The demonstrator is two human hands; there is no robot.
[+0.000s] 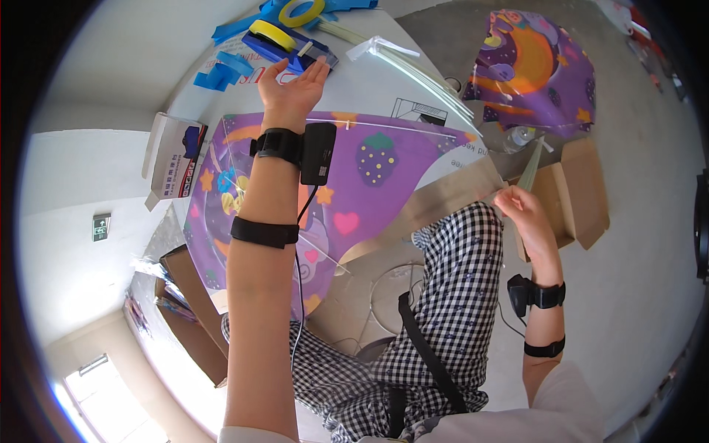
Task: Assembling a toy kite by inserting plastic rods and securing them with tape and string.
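My left hand reaches out palm up, its fingers extended beside a blue tape dispenser that carries a yellow roll. Nothing shows in that palm. My right hand is closed in a pinch by my right knee; whatever its fingertips hold is too small to make out. Below my left forearm spreads a purple kite printed with berries, stars and hearts, and my arm hides part of it. One thin white rod runs along the kite's far edge.
Bundled pale rods lie across the white board. Blue scraps sit at its left. A second purple printed piece rests at the far right. An opened cardboard box stands beside my right hand, a printed carton at left.
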